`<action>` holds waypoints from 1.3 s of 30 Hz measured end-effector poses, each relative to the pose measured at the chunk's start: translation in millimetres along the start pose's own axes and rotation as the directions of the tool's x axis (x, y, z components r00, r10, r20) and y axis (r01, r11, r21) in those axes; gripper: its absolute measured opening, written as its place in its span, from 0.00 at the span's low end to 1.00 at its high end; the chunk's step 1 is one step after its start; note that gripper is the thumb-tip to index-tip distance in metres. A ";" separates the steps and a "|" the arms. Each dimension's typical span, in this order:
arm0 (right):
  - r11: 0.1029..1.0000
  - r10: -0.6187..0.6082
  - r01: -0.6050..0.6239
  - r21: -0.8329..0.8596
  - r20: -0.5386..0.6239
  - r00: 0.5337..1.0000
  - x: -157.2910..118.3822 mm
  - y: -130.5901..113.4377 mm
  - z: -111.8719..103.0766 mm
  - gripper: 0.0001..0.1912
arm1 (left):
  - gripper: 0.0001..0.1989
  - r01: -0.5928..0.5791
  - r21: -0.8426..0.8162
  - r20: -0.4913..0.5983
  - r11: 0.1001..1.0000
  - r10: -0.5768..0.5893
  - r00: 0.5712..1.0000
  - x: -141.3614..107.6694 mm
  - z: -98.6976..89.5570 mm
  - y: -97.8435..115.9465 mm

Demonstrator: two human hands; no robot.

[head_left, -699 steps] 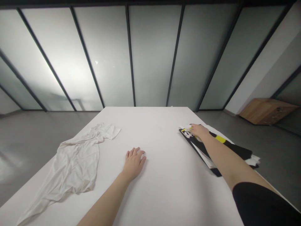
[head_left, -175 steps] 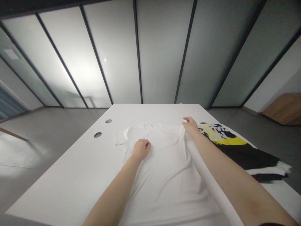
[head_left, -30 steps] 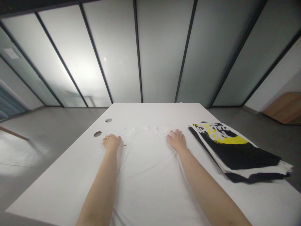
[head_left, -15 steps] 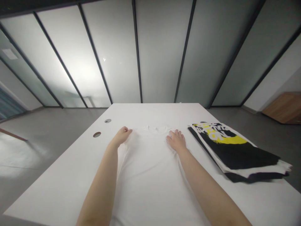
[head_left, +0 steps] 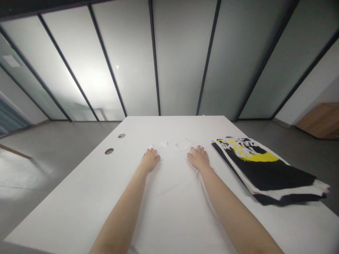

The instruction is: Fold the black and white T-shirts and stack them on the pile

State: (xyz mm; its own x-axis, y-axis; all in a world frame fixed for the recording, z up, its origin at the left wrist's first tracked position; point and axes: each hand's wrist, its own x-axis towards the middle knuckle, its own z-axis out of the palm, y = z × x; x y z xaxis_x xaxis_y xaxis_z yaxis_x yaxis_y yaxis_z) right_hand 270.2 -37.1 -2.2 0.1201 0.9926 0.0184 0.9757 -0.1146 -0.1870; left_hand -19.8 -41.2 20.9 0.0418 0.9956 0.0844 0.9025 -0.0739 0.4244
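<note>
While both hands lie open and flat, gripping nothing, the left hand [head_left: 149,159] and right hand [head_left: 198,158] rest palm-down on a white T-shirt [head_left: 174,183], one on each side just below its collar [head_left: 174,145]. The shirt lies spread on the tabletop [head_left: 63,201], with its lower part running out of view toward the person. Compared with half a second earlier, the left hand has moved down from the shirt's shoulder edge, where it sat angled inward, and now lies flat. The right hand stays in about the same spot. Both bare arms reach forward, angling inward. A folded stack of black shirts with yellow-and-white print [head_left: 265,178] sits just beside the right hand, apart from it. Two round grommet holes [head_left: 109,151] show in the tabletop left of the collar.
</note>
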 end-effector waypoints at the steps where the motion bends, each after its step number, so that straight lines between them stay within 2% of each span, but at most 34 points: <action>1: 1.000 -0.003 0.003 -0.005 -0.006 1.000 -0.4 -0.4 -0.4 0.31 | 0.26 -0.006 0.065 0.022 0.998 0.005 1.000 -3.9 7.2 4.2; 5: 1.000 -0.006 0.006 -0.014 -0.001 1.000 -1.5 -1.3 -1.5 0.30 | 0.31 -0.018 0.318 0.082 0.948 -0.009 0.997 -10.9 18.3 12.7; 11: 1.000 -0.006 0.006 0.001 0.000 1.000 -3.0 -2.8 -4.1 0.31 | 0.31 0.033 0.323 -0.014 0.946 -0.031 0.999 -7.9 12.2 17.1; 15: 1.000 0.008 -0.008 0.000 -0.012 1.000 -10.0 -13.8 -9.4 0.33 | 0.29 0.063 0.341 0.023 0.938 -0.075 0.997 -14.4 10.1 28.1; 19: 1.000 0.015 -0.014 -0.011 0.070 0.997 -18.3 -28.1 -9.5 0.33 | 0.26 0.095 0.366 -0.029 0.926 -0.091 0.995 -21.0 5.7 36.7; 24: 1.000 -0.009 0.011 -0.017 0.118 0.993 -21.5 -32.4 -4.7 0.35 | 0.15 0.106 0.267 0.030 0.958 -0.118 0.993 -15.5 -0.3 38.4; 28: 1.000 -0.020 0.022 -0.015 0.115 0.993 -20.6 -29.1 -3.7 0.35 | 0.16 0.113 0.168 0.011 0.979 -0.117 0.993 -10.1 1.9 39.3; 35: 1.000 -0.025 0.027 -0.016 0.100 0.995 -20.0 -27.5 -1.2 0.34 | 0.18 0.053 0.013 0.026 0.999 -0.053 0.998 -5.3 1.3 36.9; 39: 0.999 -0.024 0.027 -0.021 0.107 0.994 -20.4 -28.1 -2.3 0.35 | 0.20 0.052 0.021 -0.069 0.998 -0.051 0.996 -2.3 -1.9 26.5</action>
State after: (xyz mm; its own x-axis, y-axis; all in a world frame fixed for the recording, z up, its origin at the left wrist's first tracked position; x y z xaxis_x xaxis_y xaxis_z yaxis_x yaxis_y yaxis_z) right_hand 240.8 -54.2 4.9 0.0759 0.9937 -0.0822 0.9822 -0.0887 -0.1656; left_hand 3.2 -45.6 33.7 -0.0336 0.9917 0.1244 0.9120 -0.0205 0.4096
